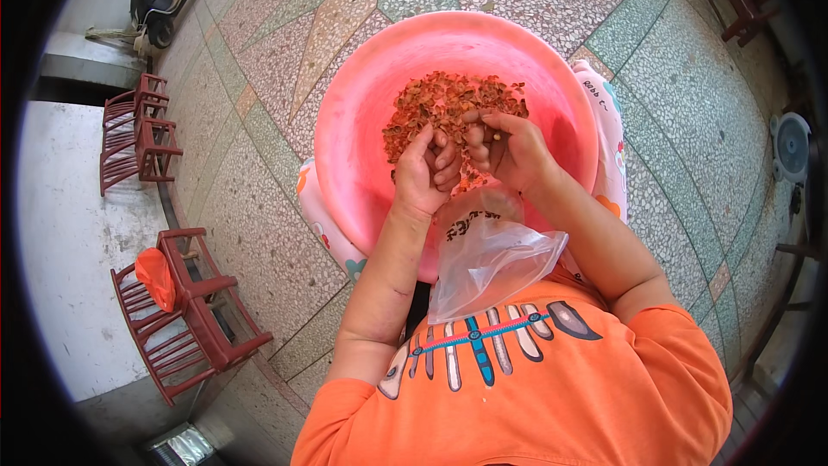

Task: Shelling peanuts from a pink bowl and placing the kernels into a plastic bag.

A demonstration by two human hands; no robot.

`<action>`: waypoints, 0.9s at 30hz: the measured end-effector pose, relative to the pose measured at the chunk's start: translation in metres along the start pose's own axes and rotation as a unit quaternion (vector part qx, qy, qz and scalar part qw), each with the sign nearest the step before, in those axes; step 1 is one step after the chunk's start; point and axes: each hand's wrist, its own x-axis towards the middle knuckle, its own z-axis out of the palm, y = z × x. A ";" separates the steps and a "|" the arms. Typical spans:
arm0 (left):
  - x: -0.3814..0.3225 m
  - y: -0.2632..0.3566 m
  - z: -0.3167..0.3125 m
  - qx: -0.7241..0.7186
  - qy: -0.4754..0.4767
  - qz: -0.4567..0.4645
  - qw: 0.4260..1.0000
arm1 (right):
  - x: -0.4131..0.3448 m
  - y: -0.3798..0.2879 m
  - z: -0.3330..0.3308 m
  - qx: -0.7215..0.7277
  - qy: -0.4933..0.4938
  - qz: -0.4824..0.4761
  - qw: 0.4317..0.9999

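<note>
A wide pink plastic basin [362, 110] rests on my lap, with a heap of dried reddish-brown flakes [427, 97], perhaps plant pieces, on its bottom. Over the near part of the heap my left hand [430, 168] has its fingers curled and thumb raised; whether a small piece is between them cannot be told. Just to its right, my right hand [508, 145] is bent inward, its thumb and forefinger close together, and a tiny pale piece shows by its fingers. A clear plastic bag [495, 265] bearing writing lies over the basin's near rim, against my orange shirt.
Patterned cloth [605, 136] covers my legs beside the basin. Dark red wooden chairs [213, 317] stand at the left, one with an orange plastic bag [155, 278] on it. A scooter [155, 10] is at upper left, a fan [790, 147] at far right, a red stool or chair [731, 0] at upper right.
</note>
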 end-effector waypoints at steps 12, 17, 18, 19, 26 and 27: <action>0.008 -0.009 -0.010 0.004 -0.011 -0.072 0.997 | 0.005 -0.004 0.009 0.086 0.000 -0.064 0.994; 0.006 -0.028 0.003 0.024 0.019 -0.083 0.996 | 0.005 0.006 0.007 0.077 -0.065 -0.066 0.993; 0.007 -0.026 0.001 0.025 0.008 -0.097 0.995 | 0.006 0.007 0.006 0.077 -0.065 -0.065 0.993; 0.007 -0.025 -0.002 0.025 -0.004 -0.111 0.993 | 0.007 0.006 0.004 0.088 -0.064 -0.083 0.991; 0.006 -0.019 -0.008 -0.001 -0.017 -0.124 0.992 | 0.010 0.004 0.003 -0.344 0.127 -0.271 0.890; 0.006 -0.017 -0.010 0.000 -0.010 -0.096 0.995 | 0.008 0.005 0.001 -0.346 0.127 -0.269 0.890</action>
